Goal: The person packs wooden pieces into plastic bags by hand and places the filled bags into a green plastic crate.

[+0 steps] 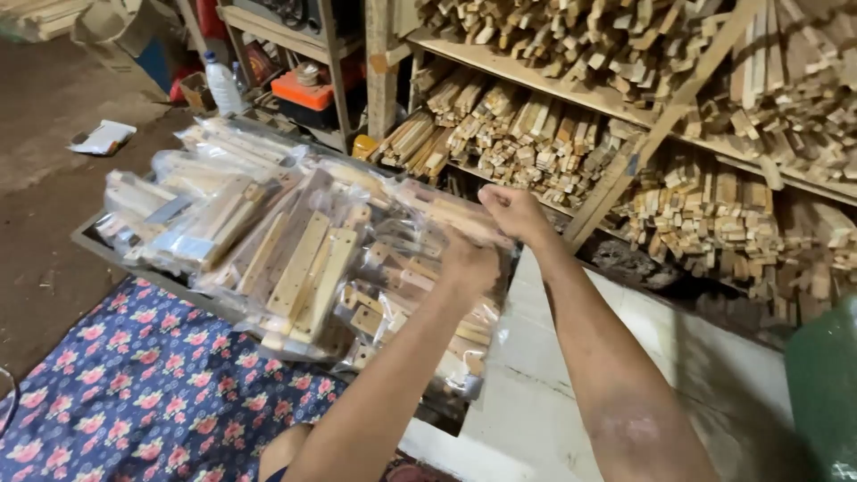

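Observation:
A heap of clear plastic bags of wooden pieces (295, 250) lies on a low tray (94, 243) in front of me. My left hand (469, 263) grips the topmost bag (428, 268) at its right end, the fingers closed into the plastic. My right hand (511, 211) is closed in a fist on the upper edge of that same bag, just above and right of the left hand. Flat wooden slats and small blocks show through the plastic.
A wooden shelf rack (571, 85) packed with cut wood sticks fills the right and top. A floral cloth (152, 384) covers the floor at lower left. A plastic bottle (220, 82) and an orange box (308, 89) stand behind. A green object (826, 393) is at lower right.

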